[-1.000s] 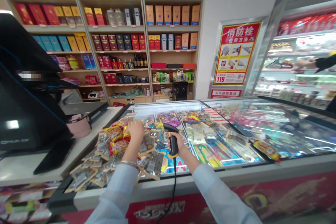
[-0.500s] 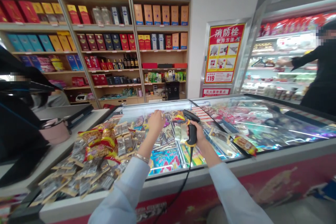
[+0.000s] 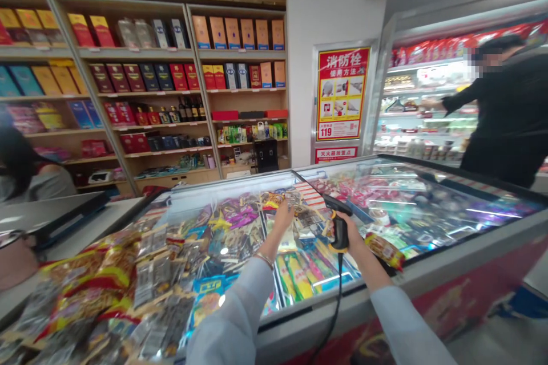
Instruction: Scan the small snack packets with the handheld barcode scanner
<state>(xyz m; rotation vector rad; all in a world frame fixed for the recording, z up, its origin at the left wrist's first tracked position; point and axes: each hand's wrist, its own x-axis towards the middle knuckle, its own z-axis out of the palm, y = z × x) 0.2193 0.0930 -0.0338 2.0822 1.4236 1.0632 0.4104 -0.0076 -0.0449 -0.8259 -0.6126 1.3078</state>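
My right hand [image 3: 349,231] is wrapped round the handle of a black and yellow barcode scanner [image 3: 341,231], whose head points left and whose cable hangs down over the freezer's front. My left hand [image 3: 283,218] reaches over the glass top of the chest freezer [image 3: 308,307], beside a small red and yellow snack packet [image 3: 272,202]. Its fingertips are too small and blurred to show whether they grip the packet. Another snack bag [image 3: 384,251] lies near my right forearm. At the left, a heap of red and yellow snack bags [image 3: 117,265] rests beside many small clear packets [image 3: 153,279].
A counter with a pink container [image 3: 17,259] adjoins the freezer on the left. Shelves of boxes [image 3: 149,77] line the back wall. One person [image 3: 505,108] reaches toward a lit refrigerated case at right; another person [image 3: 25,165] is at far left.
The view has turned right and moved closer to the heap. My left hand has moved right, up to the small snack packet. My right hand still holds the scanner.
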